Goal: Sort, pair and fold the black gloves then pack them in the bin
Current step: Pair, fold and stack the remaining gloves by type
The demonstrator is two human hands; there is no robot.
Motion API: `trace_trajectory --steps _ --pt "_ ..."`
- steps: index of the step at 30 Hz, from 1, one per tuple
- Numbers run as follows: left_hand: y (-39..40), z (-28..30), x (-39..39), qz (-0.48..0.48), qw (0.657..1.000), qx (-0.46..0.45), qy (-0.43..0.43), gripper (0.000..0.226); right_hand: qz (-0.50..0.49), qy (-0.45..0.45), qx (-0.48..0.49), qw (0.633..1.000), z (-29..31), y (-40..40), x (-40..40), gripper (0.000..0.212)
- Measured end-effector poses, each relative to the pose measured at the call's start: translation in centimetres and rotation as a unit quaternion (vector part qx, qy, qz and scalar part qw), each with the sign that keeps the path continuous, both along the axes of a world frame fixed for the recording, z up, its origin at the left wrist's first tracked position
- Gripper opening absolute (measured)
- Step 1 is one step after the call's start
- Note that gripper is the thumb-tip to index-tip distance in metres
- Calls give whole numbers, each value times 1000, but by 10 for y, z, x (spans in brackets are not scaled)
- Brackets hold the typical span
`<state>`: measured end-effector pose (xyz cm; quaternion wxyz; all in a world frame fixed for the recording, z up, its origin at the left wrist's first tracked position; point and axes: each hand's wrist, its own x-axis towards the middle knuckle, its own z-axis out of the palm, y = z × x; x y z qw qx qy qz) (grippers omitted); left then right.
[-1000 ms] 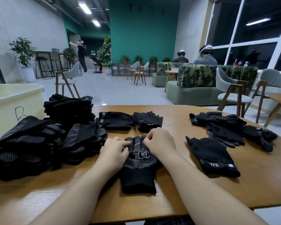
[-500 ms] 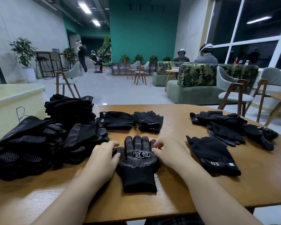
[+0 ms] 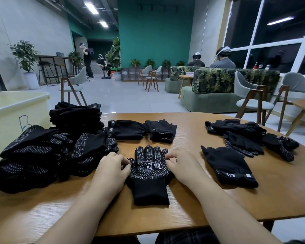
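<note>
Open lounge: teal back wall [image 3: 155,32], grey tiled floor [image 3: 130,97], leaf-print sofa [image 3: 232,81], wooden-legged chairs [image 3: 250,99], potted plant [image 3: 25,55], dark windows [image 3: 280,32] (ceiling strip lights [image 3: 91,8] on).

Office lounge or café-style common area: leaf-print sofas [image 3: 234,80], wooden chairs [image 3: 72,87], potted plants [image 3: 24,55], teal wall [image 3: 155,30], big windows [image 3: 271,32], strip ceiling lights [image 3: 91,8], round wooden worktop [image 3: 183,208].
</note>
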<state>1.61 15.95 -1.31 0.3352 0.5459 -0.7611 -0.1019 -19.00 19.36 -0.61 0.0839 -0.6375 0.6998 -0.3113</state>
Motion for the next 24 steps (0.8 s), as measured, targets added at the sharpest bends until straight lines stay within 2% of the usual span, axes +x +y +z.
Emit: trace_trajectory --steps 7,11,14,16,18,21,22,24 --pt "2 1 -1 14 1000 -24 10 3 17 5 0 1000 3 5 1 24" --pt "3 2 4 3 1000 -28 1 9 67 23 -66 995 8 17 1 25" --pt "8 4 14 -113 993 -23 3 25 154 7 -104 982 9 38 6 19" --pt "16 5 22 -207 978 16 10 40 197 -6 -99 975 4 50 7 17" --pt "22 5 28 -263 964 46 5 46 224 -22 -75 971 -1 57 8 22" --pt "26 1 30 -287 955 74 22 36 253 12 -25 967 -5 61 8 40" --pt "25 0 30 -286 956 69 25 29 257 21 -9 966 -5 61 8 39" --pt "24 -3 29 -278 959 52 21 19 257 12 4 966 -4 62 9 23"
